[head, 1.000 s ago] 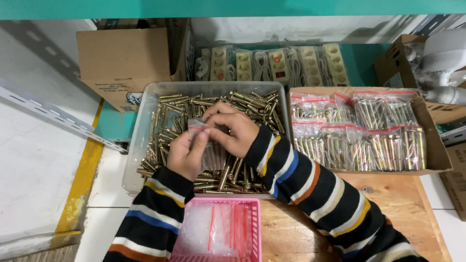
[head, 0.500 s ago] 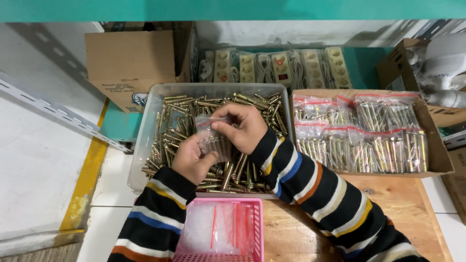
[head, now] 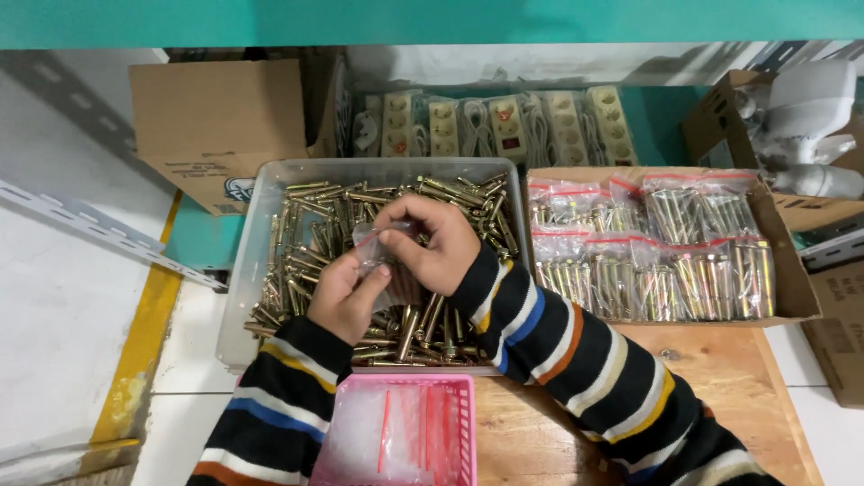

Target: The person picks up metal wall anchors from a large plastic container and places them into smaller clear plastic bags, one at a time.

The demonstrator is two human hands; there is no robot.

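Note:
Both of my hands hold one small clear plastic bag (head: 378,256) above a clear plastic tub (head: 243,297) heaped with brass-coloured anchor bolts (head: 310,225). My left hand (head: 340,297) grips the bag's lower part from below. My right hand (head: 432,241) pinches the bag's top edge between thumb and fingers. A few bolts show inside the bag. Both sleeves are striped black, white, yellow, blue and orange.
A pink basket (head: 463,423) of empty red-strip bags lies at the near edge on a wooden board (head: 540,432). A cardboard tray (head: 796,270) of filled bolt bags (head: 648,252) sits to the right. Behind are power strips (head: 504,121) and a cardboard box (head: 220,117).
My hands have stayed over the tub with the bag. The right hand's fingers shifted along the bag's top edge, and the left hand moved slightly lower on the bag.

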